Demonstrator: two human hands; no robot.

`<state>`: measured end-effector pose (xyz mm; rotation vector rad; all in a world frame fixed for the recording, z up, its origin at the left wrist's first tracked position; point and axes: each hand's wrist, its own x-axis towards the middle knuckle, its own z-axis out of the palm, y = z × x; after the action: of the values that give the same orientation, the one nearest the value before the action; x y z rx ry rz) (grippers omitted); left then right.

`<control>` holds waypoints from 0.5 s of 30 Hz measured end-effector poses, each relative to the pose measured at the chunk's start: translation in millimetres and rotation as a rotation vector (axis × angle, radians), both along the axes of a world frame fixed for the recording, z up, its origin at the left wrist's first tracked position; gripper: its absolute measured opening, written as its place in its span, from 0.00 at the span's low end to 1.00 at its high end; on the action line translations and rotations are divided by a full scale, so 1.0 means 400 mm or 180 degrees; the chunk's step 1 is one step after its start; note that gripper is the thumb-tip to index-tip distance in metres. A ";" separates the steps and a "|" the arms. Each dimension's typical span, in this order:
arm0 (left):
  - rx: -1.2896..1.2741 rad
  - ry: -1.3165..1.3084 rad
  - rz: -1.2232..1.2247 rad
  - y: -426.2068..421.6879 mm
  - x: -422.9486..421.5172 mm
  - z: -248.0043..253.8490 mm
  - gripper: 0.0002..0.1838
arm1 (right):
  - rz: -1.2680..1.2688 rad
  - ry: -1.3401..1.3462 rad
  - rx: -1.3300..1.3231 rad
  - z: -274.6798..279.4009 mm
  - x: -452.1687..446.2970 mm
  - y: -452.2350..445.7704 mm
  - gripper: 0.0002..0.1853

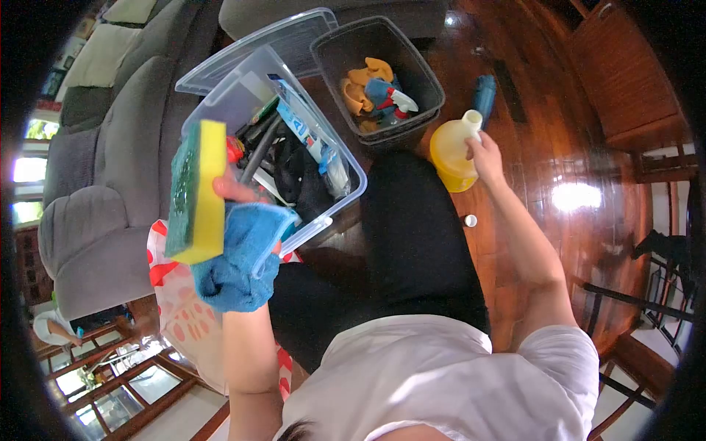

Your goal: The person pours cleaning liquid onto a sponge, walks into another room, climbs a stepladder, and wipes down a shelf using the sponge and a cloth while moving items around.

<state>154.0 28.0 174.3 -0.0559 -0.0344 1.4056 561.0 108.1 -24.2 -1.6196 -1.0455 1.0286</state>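
My left hand (243, 192) is raised at the left, closed on a large yellow and green sponge (197, 192) and a blue cloth (246, 253) that covers much of the palm. Behind it stands a clear plastic bin (351, 192) filled with black items and a blue-labelled packet (301, 125). My right hand (485, 158) grips the neck of a jug (451, 156) with yellow liquid in it; the jug's mouth is uncapped. A small white cap (471, 220) lies on the floor below the jug.
A dark bin (434, 88) holds orange cloths (368, 77) and a spray bottle (401, 101). Beside the jug lies a blue bottle (484, 95). A grey sofa (95, 242) lines the left, and a red-spotted bag (184, 312) sits under my left arm.
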 end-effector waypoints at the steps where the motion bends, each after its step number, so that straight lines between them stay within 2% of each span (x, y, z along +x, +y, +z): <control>1: -0.0032 0.0114 0.0076 -0.003 -0.010 -0.011 0.24 | 0.0029 0.0034 0.0141 -0.043 0.003 0.004 0.10; 2: -0.0052 0.0221 0.0154 -0.010 -0.021 -0.020 0.24 | 0.0065 -0.0265 -0.0032 -0.076 0.009 0.003 0.10; 5: -0.0101 0.0467 0.0321 -0.015 -0.047 -0.047 0.24 | 0.0148 -0.0133 -0.0154 -0.184 0.011 -0.006 0.13; 7: -0.0143 0.0571 0.0408 -0.014 -0.058 -0.060 0.24 | -0.0008 -0.0217 -0.0042 -0.175 -0.003 -0.019 0.17; 12: -0.0248 0.0669 0.0595 -0.009 -0.056 -0.071 0.24 | 0.0244 -0.0595 -0.0334 -0.144 0.006 -0.029 0.17; 13: -0.0244 0.0592 0.0554 -0.011 -0.050 -0.069 0.24 | 0.0252 -0.0600 -0.0327 -0.134 0.016 -0.043 0.17; 14: 0.0154 0.0693 0.0068 -0.012 -0.042 -0.058 0.25 | 0.0510 -0.0423 -0.0175 -0.122 0.033 -0.063 0.18; 15: 0.0308 0.0714 -0.0084 -0.007 -0.033 -0.053 0.25 | 0.0772 -0.0246 -0.0023 -0.120 0.053 -0.071 0.19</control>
<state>141.0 25.3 153.0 0.1811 0.0842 1.3747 582.3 79.5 -72.2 -1.5754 -1.3161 1.1361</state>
